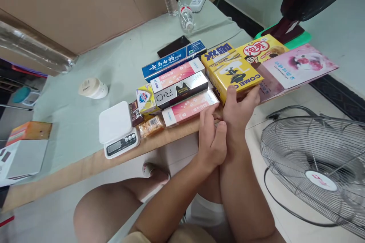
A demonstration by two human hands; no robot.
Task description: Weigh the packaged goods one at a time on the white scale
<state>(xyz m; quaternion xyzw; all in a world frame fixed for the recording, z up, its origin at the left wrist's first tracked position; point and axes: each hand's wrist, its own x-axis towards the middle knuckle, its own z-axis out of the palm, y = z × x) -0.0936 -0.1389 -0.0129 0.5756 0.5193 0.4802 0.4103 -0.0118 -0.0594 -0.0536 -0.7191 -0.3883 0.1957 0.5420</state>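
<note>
A plain indoor room, perhaps a makeshift workroom, though its exact use is unclear: a cloth-covered tabletop [71, 131] with packaged goods [182, 90] and a digital scale [115, 123] along its near edge, cardboard panel [85, 3] behind, fan [321, 180] above pale floor tiles [182, 163].

The scene is softly, evenly lit. Glare is thrown off the long, shiny, silvery-brown strip [34, 43] at left; the round black wire fan grille [321, 180], near right, is stretched.

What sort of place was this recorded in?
Probably a small indoor workroom, though it could be a home: a cloth-covered table holds product boxes and a digital scale, with a fan nearby.
</note>
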